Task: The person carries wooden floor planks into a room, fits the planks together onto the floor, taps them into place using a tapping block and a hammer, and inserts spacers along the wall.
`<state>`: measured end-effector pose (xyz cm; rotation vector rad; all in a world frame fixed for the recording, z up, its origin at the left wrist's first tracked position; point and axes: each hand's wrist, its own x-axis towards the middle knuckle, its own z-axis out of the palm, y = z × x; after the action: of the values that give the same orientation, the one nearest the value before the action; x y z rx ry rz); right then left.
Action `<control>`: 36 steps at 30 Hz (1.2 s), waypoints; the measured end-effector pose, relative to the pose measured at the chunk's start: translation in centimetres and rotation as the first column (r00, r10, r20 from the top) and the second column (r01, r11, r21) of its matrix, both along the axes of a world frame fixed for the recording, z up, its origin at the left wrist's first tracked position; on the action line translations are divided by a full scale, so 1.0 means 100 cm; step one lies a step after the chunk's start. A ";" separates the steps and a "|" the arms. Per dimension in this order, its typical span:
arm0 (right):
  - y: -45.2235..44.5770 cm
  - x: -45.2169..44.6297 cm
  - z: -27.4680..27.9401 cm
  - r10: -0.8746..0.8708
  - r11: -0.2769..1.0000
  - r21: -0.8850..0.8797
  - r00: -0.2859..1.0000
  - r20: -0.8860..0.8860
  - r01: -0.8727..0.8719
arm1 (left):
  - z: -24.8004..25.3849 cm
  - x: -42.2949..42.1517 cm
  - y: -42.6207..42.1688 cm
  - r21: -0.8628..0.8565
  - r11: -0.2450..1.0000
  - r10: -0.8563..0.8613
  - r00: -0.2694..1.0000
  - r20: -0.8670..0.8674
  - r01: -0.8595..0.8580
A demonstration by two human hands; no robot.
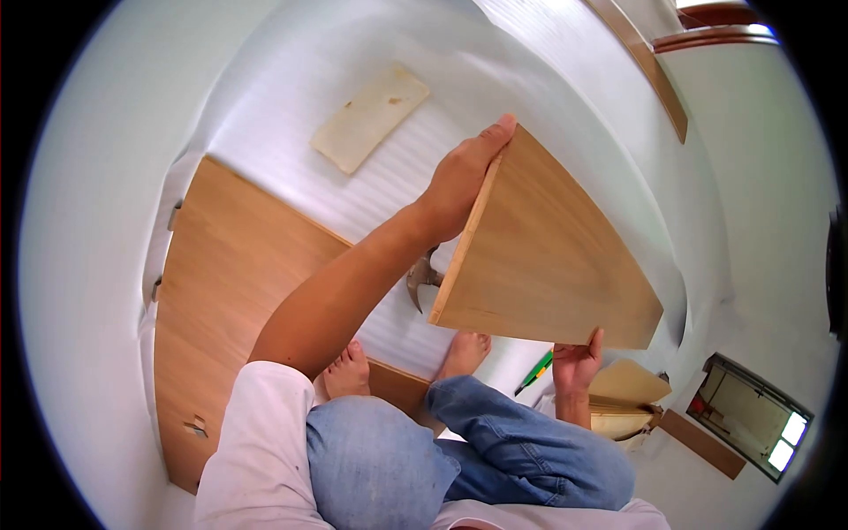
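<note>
A light-brown wooden board point(548, 256) is held up at a tilt between my two hands. My left hand point(464, 181) is closed around its upper left edge, the thumb near the top corner. At the lower edge, my right hand point(577, 364) grips with the thumb against the visible face; its other fingers are partly hidden. Behind the board's left edge shows the metal claw of a hammer point(424, 277), its handle out of sight. A slim green and black tool point(534, 372), its kind unclear, lies beside my right hand.
A large wooden panel point(238, 274) with metal fittings along its edge lies at left. A pale, stained rectangular pad point(371, 117) rests on the white sheeting point(291, 79). Near my right forearm is an open tan bag or box point(623, 397). A long plank point(649, 71) lies upper right.
</note>
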<state>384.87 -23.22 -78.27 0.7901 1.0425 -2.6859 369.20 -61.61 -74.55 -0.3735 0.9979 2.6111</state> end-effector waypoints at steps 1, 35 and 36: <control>-0.001 0.000 0.002 0.010 1.000 -0.015 1.000 0.003 -0.010 | 0.001 0.001 0.001 0.001 1.000 -0.010 1.000 0.004 0.010; -0.011 0.016 -0.042 -0.089 0.994 -0.050 0.978 0.187 0.100 | -0.064 0.018 -0.020 -0.473 0.880 -0.016 0.999 0.040 0.033; -0.011 0.017 -0.043 -0.092 0.995 -0.029 0.974 0.206 0.100 | -0.066 0.021 -0.021 -0.477 0.878 -0.024 0.999 0.034 0.038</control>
<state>386.60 -24.37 -82.56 1.1082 0.9229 -2.6232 371.34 -63.69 -81.15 -0.4989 1.6268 2.2943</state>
